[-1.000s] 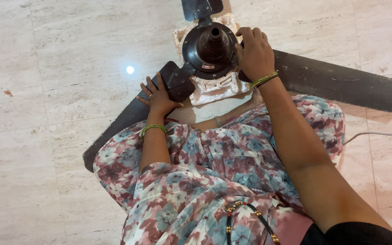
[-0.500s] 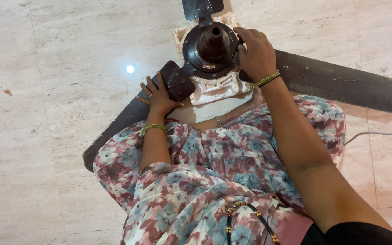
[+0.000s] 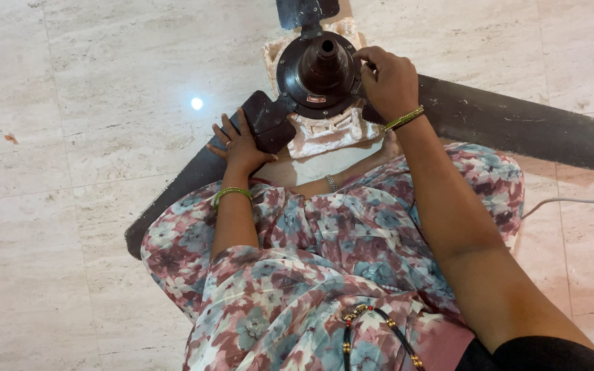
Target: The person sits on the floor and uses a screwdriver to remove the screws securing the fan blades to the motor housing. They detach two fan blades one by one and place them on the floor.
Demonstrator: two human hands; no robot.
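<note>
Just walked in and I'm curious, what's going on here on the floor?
A person sits on the marble floor with a dark ceiling fan lying on a white block. The left hand presses on one blade near its bracket, while the right hand grips the motor's rim.

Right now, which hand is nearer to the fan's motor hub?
The right hand: it touches the right edge of the motor hub. The left hand rests lower left, on the blade.
</note>
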